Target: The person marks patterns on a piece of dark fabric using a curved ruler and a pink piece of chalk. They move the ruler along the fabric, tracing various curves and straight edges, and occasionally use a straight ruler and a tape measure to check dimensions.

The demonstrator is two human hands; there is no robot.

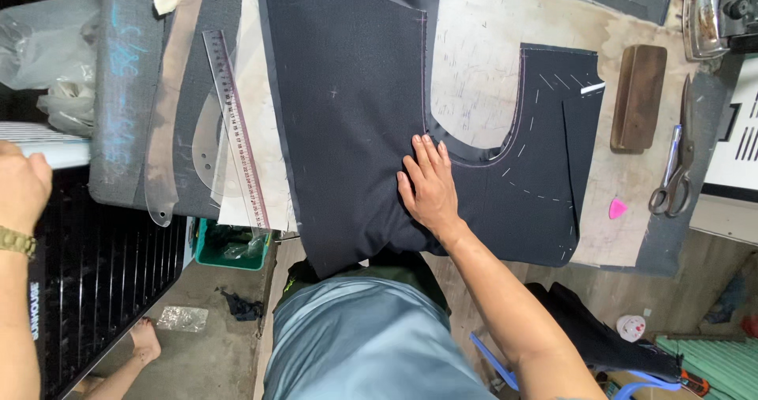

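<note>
Dark cut cloth panel (355,116) lay limp on the desk (482,68), right hand (430,187) spread flat, likeliest lifted by its edge; left hand (20,187) looked closed.

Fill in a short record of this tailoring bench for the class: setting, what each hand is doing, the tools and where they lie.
setting: worktable seen from above
main piece: dark fabric panel with chalk and stitch marks, laid flat
right hand: flat on the fabric, fingers spread near the curved cut-out
left hand: off the table at the left edge, closed, wearing a wristband
left of fabric: clear ruler, curved template
right of fabric: wooden block, scissors, pink chalk
</note>
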